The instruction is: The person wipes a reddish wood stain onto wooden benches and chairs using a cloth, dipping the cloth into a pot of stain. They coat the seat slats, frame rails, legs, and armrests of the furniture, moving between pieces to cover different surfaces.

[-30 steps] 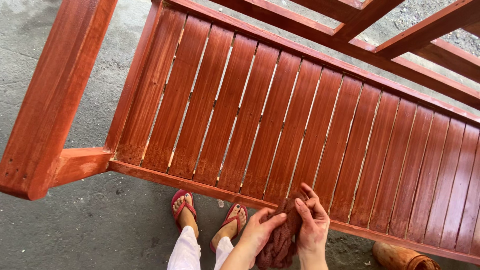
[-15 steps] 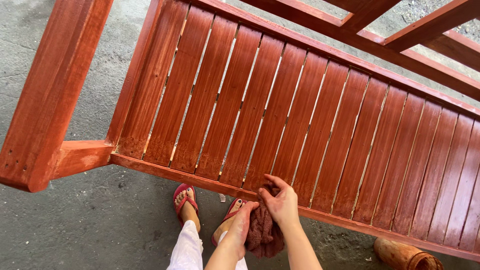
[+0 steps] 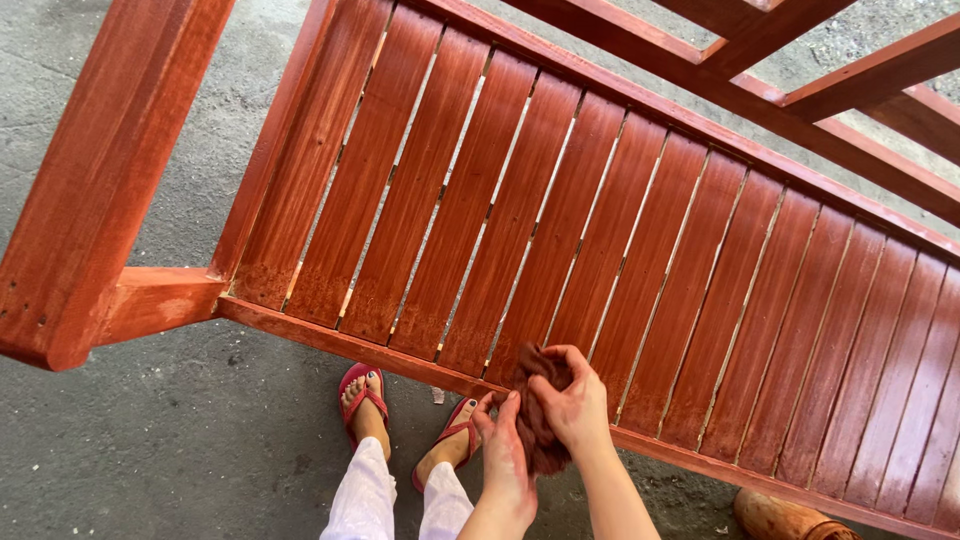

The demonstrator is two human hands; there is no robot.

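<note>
Red-brown stained wood fills the view: a slatted bench (image 3: 560, 210) runs up and away from both hands, its glossy slats separated by thin gaps, its front rail (image 3: 400, 358) passing just beyond the fingers and its thick armrest post (image 3: 100, 180) well off to the left of them. Below the rail lies grey concrete floor (image 3: 150, 450), where the person's feet in red sandals (image 3: 362, 395) stand just left of the hands. A stained, rounded container (image 3: 785, 518) lies on the floor to the right of the hands, under the rail. The right hand (image 3: 572, 405) has its grip closed around the top of a dark red-brown rag (image 3: 538, 415), bunching it; the left hand (image 3: 503, 455) pinches the rag's lower part from the near side, so both grips hold the same cloth, which hangs between them just over the rail. To do this step well, I judge the rag should be gathered into a firm, smooth pad with no loose tails, since trailing ends would likely smear the wet-looking slats unevenly. Strokes would best follow the grain along each slat, with light, even pressure, and the gaps and rail edge deserve care, as stain could pool there.
</note>
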